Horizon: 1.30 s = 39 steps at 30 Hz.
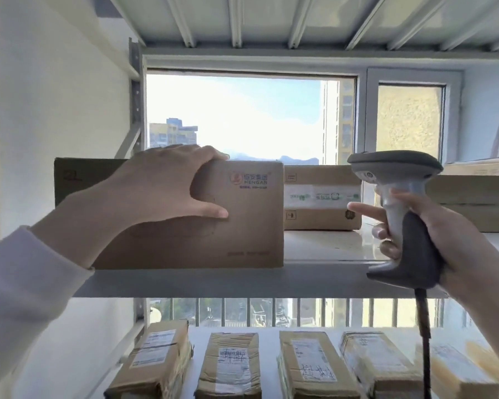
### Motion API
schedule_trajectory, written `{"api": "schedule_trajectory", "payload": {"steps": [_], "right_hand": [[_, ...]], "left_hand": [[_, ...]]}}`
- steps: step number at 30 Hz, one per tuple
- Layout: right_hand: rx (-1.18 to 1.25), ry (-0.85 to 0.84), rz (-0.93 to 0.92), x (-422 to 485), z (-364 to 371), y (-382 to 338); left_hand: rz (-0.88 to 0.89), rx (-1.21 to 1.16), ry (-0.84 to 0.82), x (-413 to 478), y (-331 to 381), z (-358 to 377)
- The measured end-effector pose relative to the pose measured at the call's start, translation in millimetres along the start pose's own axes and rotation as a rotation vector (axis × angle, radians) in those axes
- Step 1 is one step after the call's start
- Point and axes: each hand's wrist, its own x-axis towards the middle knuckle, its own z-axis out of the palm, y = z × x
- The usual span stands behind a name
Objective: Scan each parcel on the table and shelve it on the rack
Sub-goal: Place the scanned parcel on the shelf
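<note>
A brown cardboard parcel (242, 223) with a red HENGAN logo stands at the front edge of the rack's middle shelf (242, 280). My left hand (162, 185) grips its upper left corner, fingers over the top and thumb on the front face. My right hand (432, 226) holds a grey barcode scanner (401, 203) by its dark handle, to the right of the parcel, head pointing left. Its cable (424, 341) hangs down.
Behind the held parcel a dark box (81, 177) sits at the left, a taped box (321, 197) in the middle and more boxes (473, 200) at the right. Several labelled parcels (231, 367) lie on the shelf below. Another shelf (271, 21) runs overhead. A window (234, 116) is behind the rack.
</note>
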Motion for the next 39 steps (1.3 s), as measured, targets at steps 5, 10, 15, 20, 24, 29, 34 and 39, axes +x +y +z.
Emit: {"api": "schedule_trajectory", "payload": {"steps": [5, 10, 15, 20, 24, 29, 34, 39], "right_hand": [[-0.036, -0.08, 0.002, 4, -18, -11], [0.021, -0.165, 0.068, 12, -11, -11], [0.112, -0.26, 0.097, 20, 19, -8], [0.193, -0.367, 0.103, 24, 48, -5], [0.173, -0.442, 0.055, 27, 81, 1], [0.174, -0.459, 0.058, 41, 116, 11], [0.16, -0.398, 0.06, 58, 133, 21], [0.106, -0.362, 0.049, 69, 139, 33]], "left_hand": [[-0.043, -0.057, -0.053, 15, -10, 15], [-0.024, -0.069, -0.065, 23, -15, 27], [-0.027, -0.056, -0.122, 26, -24, 24], [-0.087, -0.049, -0.139, 10, -61, 18], [-0.048, -0.073, -0.117, 14, -80, 28], [-0.033, -0.12, -0.185, 35, -98, 52], [-0.036, -0.057, -0.221, 65, -118, 82], [-0.045, -0.098, -0.231, 86, -140, 111]]}}
